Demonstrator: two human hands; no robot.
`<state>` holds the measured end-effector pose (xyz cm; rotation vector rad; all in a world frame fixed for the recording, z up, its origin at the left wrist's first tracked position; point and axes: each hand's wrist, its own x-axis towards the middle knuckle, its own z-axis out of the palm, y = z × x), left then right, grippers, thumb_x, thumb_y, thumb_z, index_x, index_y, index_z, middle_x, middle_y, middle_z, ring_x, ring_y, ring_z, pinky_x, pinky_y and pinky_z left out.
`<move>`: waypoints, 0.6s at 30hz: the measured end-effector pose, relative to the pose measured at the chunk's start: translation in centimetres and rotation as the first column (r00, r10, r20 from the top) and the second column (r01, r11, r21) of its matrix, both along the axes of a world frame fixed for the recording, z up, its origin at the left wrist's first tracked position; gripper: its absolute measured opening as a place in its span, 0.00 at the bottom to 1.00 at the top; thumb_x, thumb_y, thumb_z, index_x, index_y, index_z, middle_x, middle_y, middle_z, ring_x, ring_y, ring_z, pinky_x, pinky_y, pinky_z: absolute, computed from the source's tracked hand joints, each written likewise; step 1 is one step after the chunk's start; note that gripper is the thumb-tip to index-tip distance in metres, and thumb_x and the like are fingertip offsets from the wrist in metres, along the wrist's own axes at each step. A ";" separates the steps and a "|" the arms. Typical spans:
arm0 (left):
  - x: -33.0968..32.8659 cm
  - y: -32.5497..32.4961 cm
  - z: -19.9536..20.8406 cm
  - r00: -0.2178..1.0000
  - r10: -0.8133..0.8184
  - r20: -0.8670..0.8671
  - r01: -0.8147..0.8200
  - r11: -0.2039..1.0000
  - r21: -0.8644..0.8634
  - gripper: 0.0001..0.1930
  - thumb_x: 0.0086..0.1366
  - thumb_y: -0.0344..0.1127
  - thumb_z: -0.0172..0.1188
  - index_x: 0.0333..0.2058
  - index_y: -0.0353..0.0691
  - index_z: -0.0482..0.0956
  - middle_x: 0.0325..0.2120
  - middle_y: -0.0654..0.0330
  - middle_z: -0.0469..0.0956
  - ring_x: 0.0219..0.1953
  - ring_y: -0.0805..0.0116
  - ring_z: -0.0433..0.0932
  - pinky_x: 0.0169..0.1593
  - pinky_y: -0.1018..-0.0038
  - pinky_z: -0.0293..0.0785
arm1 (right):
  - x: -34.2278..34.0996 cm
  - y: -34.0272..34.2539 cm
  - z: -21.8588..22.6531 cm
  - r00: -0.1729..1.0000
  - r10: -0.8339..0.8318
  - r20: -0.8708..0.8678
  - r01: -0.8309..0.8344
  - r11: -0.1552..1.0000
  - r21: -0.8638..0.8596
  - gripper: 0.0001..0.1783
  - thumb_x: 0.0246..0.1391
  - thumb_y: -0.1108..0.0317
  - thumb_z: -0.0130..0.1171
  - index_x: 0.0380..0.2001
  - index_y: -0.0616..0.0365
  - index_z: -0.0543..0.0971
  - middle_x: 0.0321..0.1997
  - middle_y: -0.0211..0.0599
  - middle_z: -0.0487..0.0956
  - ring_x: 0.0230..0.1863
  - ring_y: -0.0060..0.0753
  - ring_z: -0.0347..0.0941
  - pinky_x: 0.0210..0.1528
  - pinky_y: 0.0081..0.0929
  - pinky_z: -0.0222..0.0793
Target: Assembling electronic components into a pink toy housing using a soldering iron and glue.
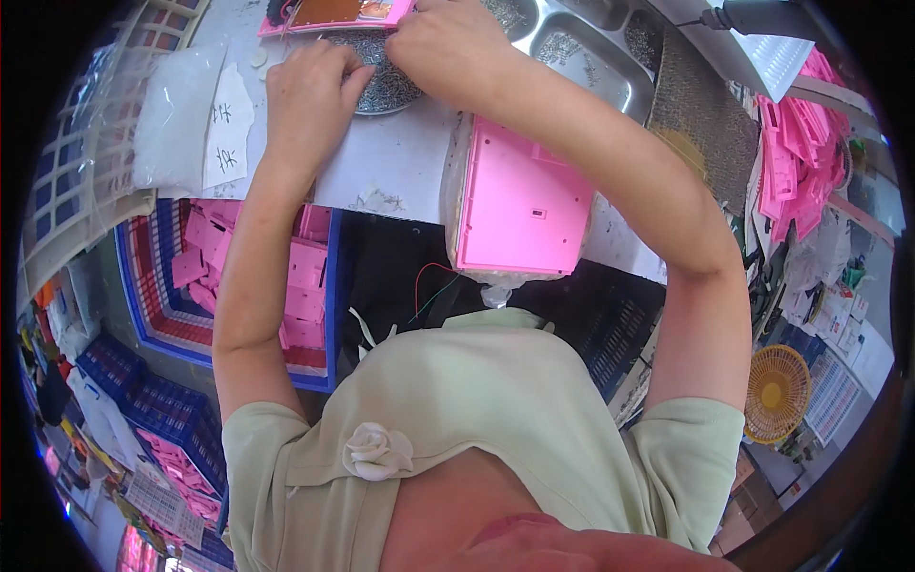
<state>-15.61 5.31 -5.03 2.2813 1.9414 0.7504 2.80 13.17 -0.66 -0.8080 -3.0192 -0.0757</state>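
My left hand [310, 100] is at the left side of a round metal dish [381, 112] filled with small screws [389, 81]. Its fingers are bent and closed at the tips; whatever they pinch is too small or hidden. My right hand [448, 52] is curled at the right end of a pink plastic casing [276, 24] with a brown panel inside, its fingers closed on the edge. The casing lies at the far edge of the view, just beyond the dish, and is partly cut off.
Stacked pink panels [524, 205] in clear wrap overhang the table's near edge. A compartmented metal tray [610, 91] with screws sits at the right. A plastic bag [172, 124] and white paper [229, 124] lie left. Below, a blue crate [335, 286] contains pink parts; more pink parts [796, 153] are piled far right.
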 end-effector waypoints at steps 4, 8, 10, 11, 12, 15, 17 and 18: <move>0.3 0.4 0.7 1.000 -0.007 0.008 0.007 0.998 0.062 0.10 0.64 0.40 0.66 0.30 0.40 0.81 0.28 0.59 0.79 0.36 0.55 0.78 0.39 0.57 0.69 | -0.2 0.8 -0.8 0.993 -0.050 -0.104 0.051 0.999 0.005 0.10 0.53 0.64 0.58 0.25 0.50 0.86 0.30 0.36 0.85 0.40 0.37 0.81 0.43 0.41 0.70; 3.3 -1.1 1.7 0.959 -0.127 0.252 0.130 0.992 0.006 0.10 0.66 0.35 0.65 0.31 0.35 0.78 0.26 0.54 0.76 0.30 0.53 0.76 0.35 0.61 0.69 | 0.3 1.7 -2.3 0.971 -0.028 -0.238 0.043 0.997 0.058 0.10 0.54 0.63 0.58 0.27 0.54 0.85 0.30 0.38 0.85 0.39 0.40 0.82 0.40 0.42 0.73; 6.0 -2.4 1.9 0.878 -0.203 0.433 0.235 0.972 -0.019 0.10 0.67 0.34 0.64 0.31 0.34 0.77 0.25 0.53 0.75 0.29 0.53 0.75 0.34 0.61 0.68 | 1.1 1.7 -1.9 0.950 -0.069 -0.305 0.073 0.997 0.000 0.10 0.54 0.62 0.60 0.28 0.57 0.84 0.30 0.40 0.84 0.38 0.44 0.81 0.40 0.43 0.74; 7.3 -3.0 2.0 0.837 -0.230 0.496 0.281 0.959 -0.029 0.10 0.67 0.34 0.64 0.30 0.34 0.77 0.25 0.52 0.74 0.28 0.52 0.75 0.34 0.61 0.68 | 1.8 1.4 -0.3 0.937 -0.113 -0.330 0.096 0.993 -0.066 0.11 0.54 0.62 0.61 0.28 0.58 0.84 0.30 0.41 0.84 0.38 0.46 0.81 0.41 0.43 0.75; 8.3 -3.4 2.2 0.791 -0.253 0.557 0.327 0.944 -0.036 0.10 0.67 0.34 0.64 0.30 0.33 0.77 0.24 0.52 0.74 0.28 0.52 0.74 0.34 0.61 0.68 | 2.8 1.1 1.2 0.923 -0.157 -0.351 0.117 0.984 -0.133 0.12 0.54 0.61 0.62 0.29 0.60 0.83 0.30 0.42 0.84 0.38 0.49 0.81 0.41 0.44 0.76; 10.0 -3.7 2.7 0.865 -0.255 0.433 0.307 0.950 -0.055 0.12 0.65 0.39 0.64 0.29 0.36 0.79 0.25 0.54 0.76 0.30 0.49 0.76 0.34 0.56 0.69 | 7.5 0.2 4.6 0.908 -0.249 -0.337 0.117 0.924 -0.365 0.16 0.59 0.59 0.63 0.37 0.64 0.82 0.35 0.42 0.85 0.41 0.48 0.82 0.45 0.42 0.77; 10.5 -3.5 3.2 0.914 -0.288 0.286 0.305 0.952 -0.014 0.12 0.65 0.39 0.64 0.27 0.36 0.78 0.24 0.54 0.75 0.29 0.48 0.76 0.33 0.56 0.69 | 12.2 -1.1 4.2 0.812 -0.390 -0.434 0.172 0.871 -0.461 0.09 0.58 0.64 0.67 0.34 0.59 0.83 0.30 0.35 0.81 0.31 0.33 0.77 0.34 0.31 0.72; 10.6 -3.3 3.4 0.931 -0.300 0.210 0.305 0.952 0.007 0.13 0.65 0.39 0.65 0.27 0.36 0.78 0.23 0.54 0.75 0.28 0.48 0.76 0.33 0.56 0.69 | 14.2 -1.5 3.8 0.803 -0.399 -0.442 0.160 0.860 -0.484 0.10 0.59 0.63 0.67 0.35 0.60 0.83 0.28 0.34 0.80 0.29 0.30 0.76 0.33 0.29 0.71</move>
